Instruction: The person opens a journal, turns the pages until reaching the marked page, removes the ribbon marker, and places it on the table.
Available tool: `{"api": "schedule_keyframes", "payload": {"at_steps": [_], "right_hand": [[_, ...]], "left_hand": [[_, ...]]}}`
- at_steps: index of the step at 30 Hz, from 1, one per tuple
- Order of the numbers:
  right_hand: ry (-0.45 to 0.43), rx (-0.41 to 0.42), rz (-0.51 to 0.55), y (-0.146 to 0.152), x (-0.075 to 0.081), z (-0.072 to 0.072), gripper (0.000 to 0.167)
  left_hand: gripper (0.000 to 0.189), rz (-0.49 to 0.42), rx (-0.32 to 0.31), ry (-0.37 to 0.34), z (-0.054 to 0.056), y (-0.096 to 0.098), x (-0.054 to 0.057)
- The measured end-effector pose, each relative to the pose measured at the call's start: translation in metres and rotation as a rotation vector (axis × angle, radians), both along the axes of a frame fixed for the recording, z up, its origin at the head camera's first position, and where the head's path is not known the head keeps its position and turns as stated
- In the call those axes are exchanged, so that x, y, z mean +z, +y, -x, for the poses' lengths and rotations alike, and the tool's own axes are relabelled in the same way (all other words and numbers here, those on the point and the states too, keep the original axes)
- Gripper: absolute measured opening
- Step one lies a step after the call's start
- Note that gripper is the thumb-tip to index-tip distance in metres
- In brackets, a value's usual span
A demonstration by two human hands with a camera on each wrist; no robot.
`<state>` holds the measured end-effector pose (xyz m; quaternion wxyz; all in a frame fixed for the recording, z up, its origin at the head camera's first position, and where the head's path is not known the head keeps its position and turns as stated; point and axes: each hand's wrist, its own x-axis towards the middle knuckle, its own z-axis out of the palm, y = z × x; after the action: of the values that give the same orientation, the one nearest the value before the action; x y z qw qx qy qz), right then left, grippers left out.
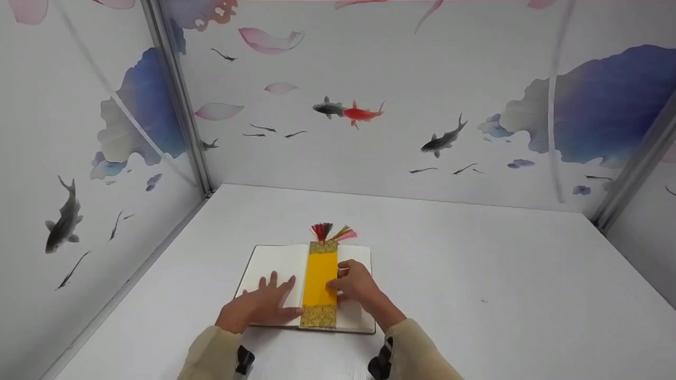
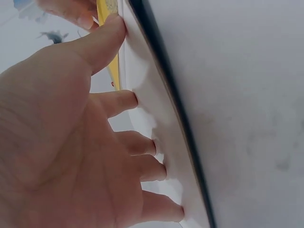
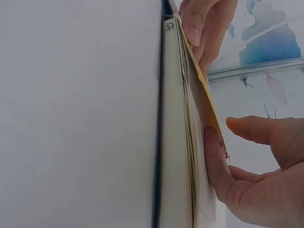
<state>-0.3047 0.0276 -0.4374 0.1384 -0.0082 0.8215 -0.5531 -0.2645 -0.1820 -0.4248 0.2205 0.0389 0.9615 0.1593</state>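
Observation:
An open notebook (image 1: 274, 258) with blank pages lies on the white table. Along its middle, over the inner part of the right page, lies a yellow bookmark (image 1: 320, 279) with patterned gold ends and coloured tassels (image 1: 330, 231) at the far end. My left hand (image 1: 266, 303) rests on the left page with spread fingers; its thumb (image 2: 111, 40) touches the bookmark's near left corner. At the bookmark's right edge is my right hand (image 1: 356, 285). Its curled fingers (image 3: 216, 156) reach under that edge, while the thumb (image 3: 249, 128) stands close over the top face.
White panels (image 1: 369, 63) printed with fish, petals and blue shapes stand behind and at both sides of the table (image 1: 475, 285). Metal posts (image 1: 182, 100) mark the corners. Small dark devices (image 1: 244, 360) are worn at both wrists.

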Motion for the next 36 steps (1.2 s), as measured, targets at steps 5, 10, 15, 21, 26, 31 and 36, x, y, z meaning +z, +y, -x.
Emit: {"api": "schedule_keyframes", "payload": {"at_steps": [5,10,15,21,26,31,36], "right_hand": [[0.018,-0.009,-0.049,-0.002,-0.001,-0.001,0.062],[0.028,-0.005,-0.032,-0.004,-0.002,-0.003,0.060],[0.026,-0.001,-0.008,0.000,-0.001,0.001,0.057],[0.005,-0.010,0.008,0.012,0.001,0.007,0.053],[0.001,-0.045,0.028,0.030,0.007,0.012,0.051],[0.007,-0.077,0.036,0.051,0.021,0.022,0.051],[0.017,-0.112,-0.002,0.076,0.037,0.034,0.052]], "left_hand": [[0.090,-0.003,-0.011,-0.006,0.001,-0.002,0.000],[0.096,0.002,0.009,-0.012,-0.001,-0.004,-0.002],[0.094,-0.028,0.007,0.022,-0.004,-0.002,-0.004],[0.083,-0.021,-0.011,0.025,-0.003,0.002,-0.004],[0.081,-0.012,-0.033,0.011,-0.002,0.004,0.001],[0.078,-0.002,-0.026,0.024,-0.003,0.005,0.005],[0.079,-0.005,-0.001,0.043,-0.002,0.008,0.009]]}}
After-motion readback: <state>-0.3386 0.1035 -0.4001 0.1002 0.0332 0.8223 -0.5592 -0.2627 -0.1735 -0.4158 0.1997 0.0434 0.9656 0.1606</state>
